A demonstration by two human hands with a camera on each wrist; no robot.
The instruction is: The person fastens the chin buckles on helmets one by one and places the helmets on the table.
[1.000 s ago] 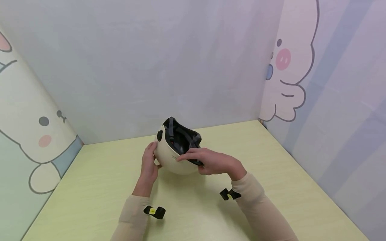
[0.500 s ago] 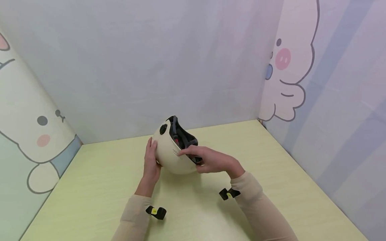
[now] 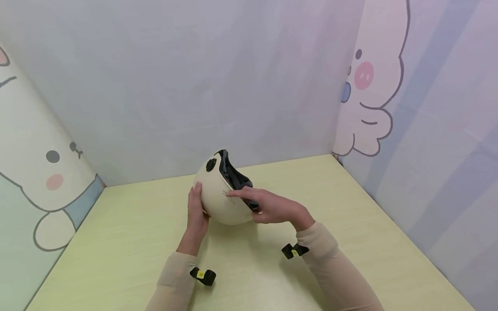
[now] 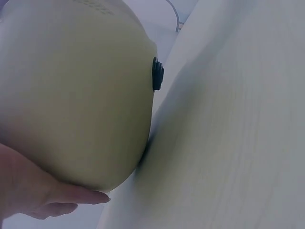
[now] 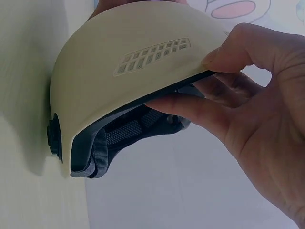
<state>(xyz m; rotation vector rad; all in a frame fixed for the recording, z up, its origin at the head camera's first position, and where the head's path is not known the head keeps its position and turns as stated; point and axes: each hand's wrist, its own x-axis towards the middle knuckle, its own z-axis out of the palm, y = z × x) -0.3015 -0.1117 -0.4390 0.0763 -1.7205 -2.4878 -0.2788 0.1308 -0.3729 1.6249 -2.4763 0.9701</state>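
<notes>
A cream helmet (image 3: pixel 218 194) lies tilted on the table, its dark lined opening facing right and away. A round black knob (image 3: pixel 211 165) sits on its side, and small vent slots (image 5: pixel 152 56) show near the rim. My right hand (image 3: pixel 274 206) pinches the rim, with the thumb on one face of the shell and fingers on the other. My left hand (image 3: pixel 197 211) rests against the rounded crown from the left. In the left wrist view its fingers (image 4: pixel 78 194) lie fairly straight along the shell. A grey strap (image 5: pixel 101 152) hangs inside the opening.
The pale yellow table (image 3: pixel 136 224) runs back to a grey-lilac wall (image 3: pixel 218 86). Side panels with cartoon animals stand left and right. Black wrist cameras (image 3: pixel 203 275) are strapped over both beige sleeves (image 3: pixel 323 246).
The helmet has turned so that its opening faces more to the right and away, showing more outer shell. Both hands have stayed on it, the left shifting slightly right.
</notes>
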